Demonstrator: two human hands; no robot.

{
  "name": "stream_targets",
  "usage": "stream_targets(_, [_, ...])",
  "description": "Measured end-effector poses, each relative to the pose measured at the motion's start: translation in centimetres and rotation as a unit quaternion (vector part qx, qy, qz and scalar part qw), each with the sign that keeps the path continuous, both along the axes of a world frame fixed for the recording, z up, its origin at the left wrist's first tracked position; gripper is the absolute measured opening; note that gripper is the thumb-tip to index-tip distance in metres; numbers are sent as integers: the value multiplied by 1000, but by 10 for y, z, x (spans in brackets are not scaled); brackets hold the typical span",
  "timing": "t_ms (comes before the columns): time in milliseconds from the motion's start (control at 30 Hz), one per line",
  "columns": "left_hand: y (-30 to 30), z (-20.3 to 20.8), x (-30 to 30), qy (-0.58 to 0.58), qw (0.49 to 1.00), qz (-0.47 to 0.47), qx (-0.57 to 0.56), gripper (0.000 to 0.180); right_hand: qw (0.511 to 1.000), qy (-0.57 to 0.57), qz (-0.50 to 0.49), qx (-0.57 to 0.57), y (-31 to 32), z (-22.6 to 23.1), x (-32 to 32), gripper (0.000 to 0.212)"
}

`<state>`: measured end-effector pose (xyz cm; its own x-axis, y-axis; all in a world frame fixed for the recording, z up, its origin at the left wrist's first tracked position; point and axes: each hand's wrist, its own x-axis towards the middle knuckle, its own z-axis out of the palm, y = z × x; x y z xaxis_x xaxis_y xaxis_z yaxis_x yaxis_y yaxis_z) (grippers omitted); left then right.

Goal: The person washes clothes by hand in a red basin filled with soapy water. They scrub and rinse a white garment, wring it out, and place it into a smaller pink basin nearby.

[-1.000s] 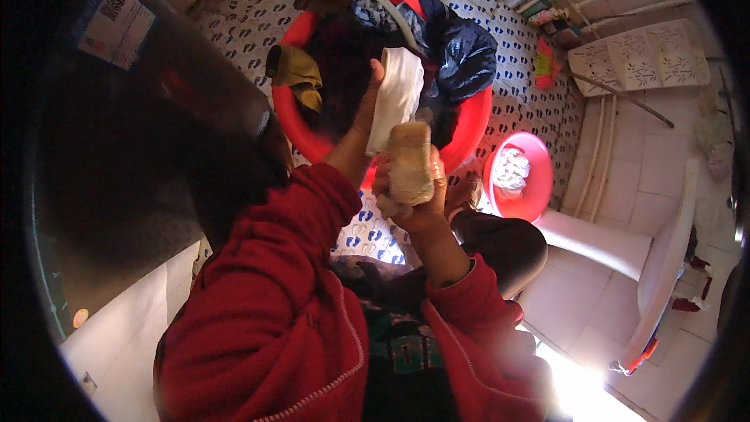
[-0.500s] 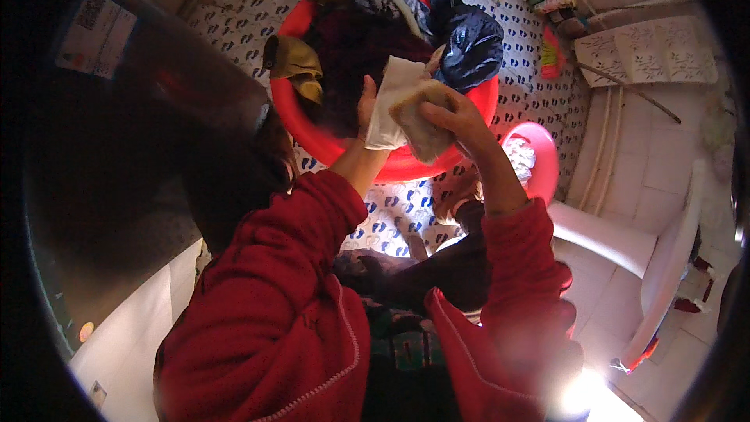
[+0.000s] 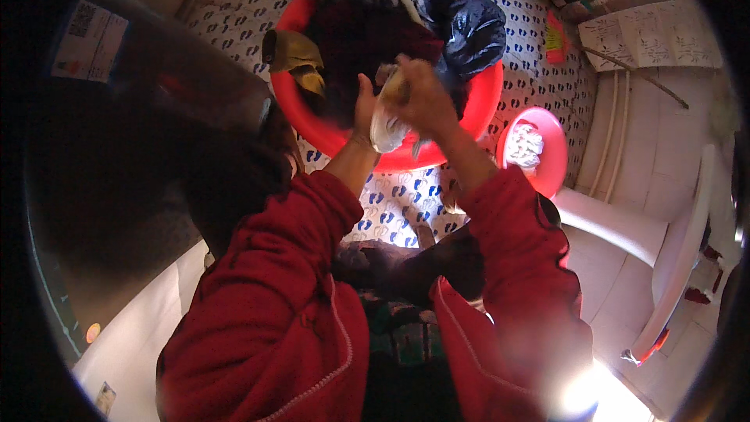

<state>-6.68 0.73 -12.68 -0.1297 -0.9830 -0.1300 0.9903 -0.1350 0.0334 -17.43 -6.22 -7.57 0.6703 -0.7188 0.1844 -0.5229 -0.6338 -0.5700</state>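
Arching over white cloth [image 3: 387, 134], the right hand [image 3: 424, 101] clamps tan block [image 3: 396, 92] — left hand [image 3: 364, 119] thumb-up, fingers' grip hidden.

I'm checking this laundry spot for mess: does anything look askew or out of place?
Mildly: an olive-yellow cloth hangs over the left rim of the red tub, and a glossy black bundle bulges over its right, rather than lying fully inside.

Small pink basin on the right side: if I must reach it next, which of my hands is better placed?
Probably the right hand: it is nearer to the small pink basin. The left hand is farther across, supporting the white cloth. Yet the right is also busy at the cloth.
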Motion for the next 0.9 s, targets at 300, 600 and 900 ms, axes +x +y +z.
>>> stream_targets(300, [31, 1, 14, -153, 987, -40, 41, 98, 998, -17, 59, 5, 83, 19, 8, 85])
stream_targets(600, [11, -30, 13, 9, 997, -3, 71, 105, 996, 5, 32, 80, 55, -2, -3, 84])
stream_targets(900, [17, -13, -7, -21, 996, -67, 60, 106, 968, -68, -149, 192, 23, -6, -22, 83])
